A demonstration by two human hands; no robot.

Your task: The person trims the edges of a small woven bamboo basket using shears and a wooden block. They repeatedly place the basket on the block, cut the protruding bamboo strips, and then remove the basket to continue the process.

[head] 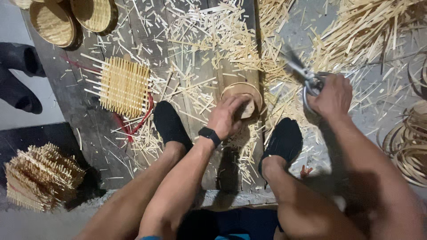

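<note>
My left hand (226, 116), with a black band on its wrist, presses down on a small round bamboo basket (243, 94) that rests on the wooden boards between my feet. My fingers grip its near rim and inside. My right hand (332, 97) is raised to the right of the basket and is closed around the handles of metal shears (302, 73), whose blurred blades point up and left. Both feet wear black shoes (169, 124) on either side of the basket.
A flat square woven bamboo mat (124, 86) lies at left over a red cord. Finished round baskets (53, 22) sit at top left. A stack of woven mats (40, 178) is at lower left. Cut bamboo slivers (356, 31) litter the floor; coiled bamboo strips (409, 146) lie at right.
</note>
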